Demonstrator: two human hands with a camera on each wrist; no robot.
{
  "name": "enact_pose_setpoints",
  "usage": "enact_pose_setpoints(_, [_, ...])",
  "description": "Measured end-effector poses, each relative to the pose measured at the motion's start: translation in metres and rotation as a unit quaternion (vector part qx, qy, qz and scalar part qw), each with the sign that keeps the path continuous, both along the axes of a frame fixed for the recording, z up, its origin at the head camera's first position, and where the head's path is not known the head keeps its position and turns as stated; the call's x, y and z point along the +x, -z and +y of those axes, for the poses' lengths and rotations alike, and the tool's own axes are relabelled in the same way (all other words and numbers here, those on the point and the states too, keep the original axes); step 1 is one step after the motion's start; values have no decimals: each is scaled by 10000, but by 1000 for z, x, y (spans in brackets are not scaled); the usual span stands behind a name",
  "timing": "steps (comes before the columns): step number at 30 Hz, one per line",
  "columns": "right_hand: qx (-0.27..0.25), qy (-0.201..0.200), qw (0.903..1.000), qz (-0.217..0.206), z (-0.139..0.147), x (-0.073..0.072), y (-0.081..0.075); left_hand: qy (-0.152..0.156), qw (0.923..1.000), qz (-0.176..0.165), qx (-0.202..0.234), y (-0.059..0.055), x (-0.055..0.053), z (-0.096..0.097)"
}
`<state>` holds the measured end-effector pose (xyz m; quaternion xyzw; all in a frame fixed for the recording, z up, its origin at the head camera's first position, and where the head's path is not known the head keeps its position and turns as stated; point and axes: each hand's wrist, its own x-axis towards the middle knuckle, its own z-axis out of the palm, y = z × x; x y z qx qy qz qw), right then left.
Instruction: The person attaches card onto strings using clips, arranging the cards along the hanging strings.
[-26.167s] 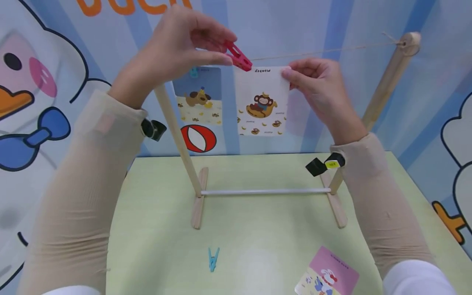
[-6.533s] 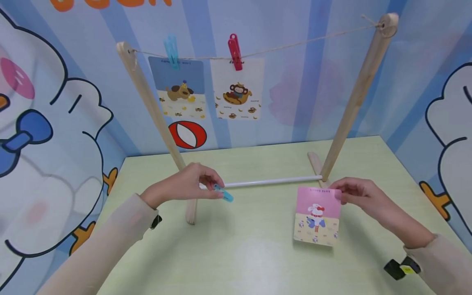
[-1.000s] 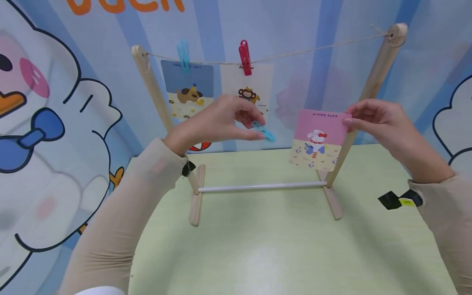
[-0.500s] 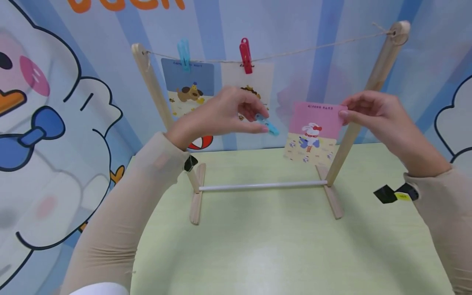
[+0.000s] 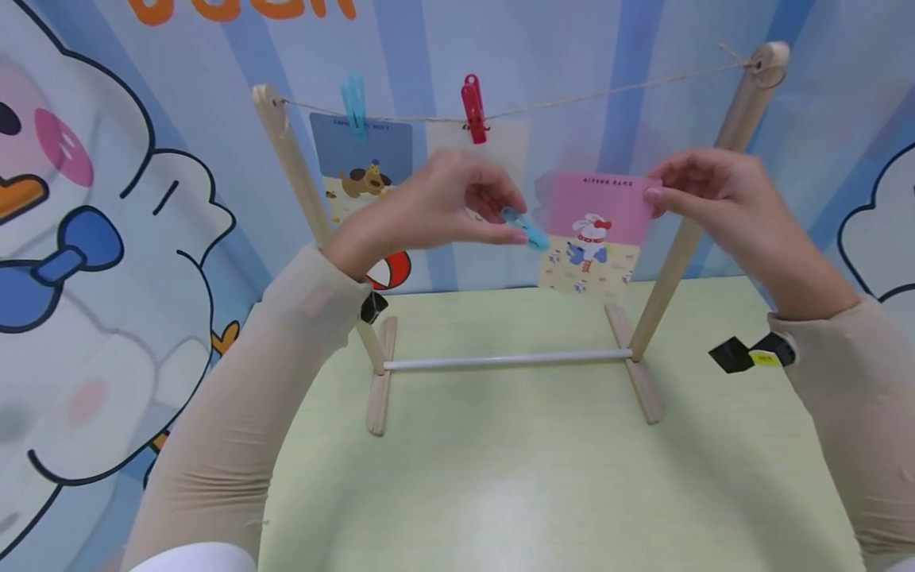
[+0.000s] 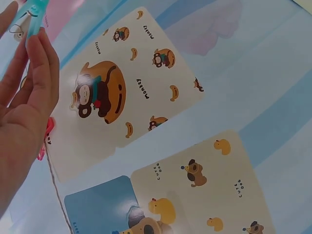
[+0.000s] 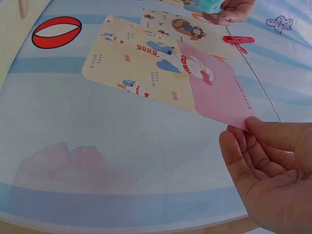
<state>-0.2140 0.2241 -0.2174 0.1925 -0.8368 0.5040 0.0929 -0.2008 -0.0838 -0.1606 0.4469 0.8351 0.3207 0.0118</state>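
Note:
My left hand (image 5: 446,202) pinches a light blue clothespin (image 5: 525,229) between thumb and fingers, its free end pointing right and down. A pink and cream bunny card (image 5: 599,208) hangs from my right hand (image 5: 722,214), which pinches its upper right corner below the string (image 5: 586,97). The monkey card (image 6: 100,92), held on the string by a red clothespin (image 5: 473,110), is partly behind my left hand in the head view. Left of it the blue and cream dog card (image 5: 362,155) hangs under another blue clothespin (image 5: 353,106).
The string runs between two wooden posts, the left post (image 5: 300,163) and the right post (image 5: 675,274). A white rod (image 5: 507,361) joins their feet on the pale green table (image 5: 457,477). Behind stands a blue striped cartoon backdrop (image 5: 472,40).
Over the last second, my right hand has raised the bunny card and moved it left toward the string. My left hand has risen slightly with the blue clothespin. Earlier, the red clothespin was fixed over the monkey card.

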Motion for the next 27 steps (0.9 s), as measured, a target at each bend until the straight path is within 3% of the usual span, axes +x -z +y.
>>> enact_pose_setpoints(8, [-201, -166, 9992, 308, -7, -7, -7, 66, 9997, -52, 208, 1, -6, -1])
enact_pose_setpoints(18, [-410, -265, 9980, 392, -9, -10, -16, 94, 9992, 270, 261, 13, -34, -4])
enact_pose_setpoints(22, [-420, -278, 9977, 452, -9, -10, -18, 66, 9985, 418, 341, 11, -36, -4])
enact_pose_setpoints(27, [-366, -280, 9978, 472, -11, -10, -21, -43, 9980, 342, 521, 9, -34, -3])
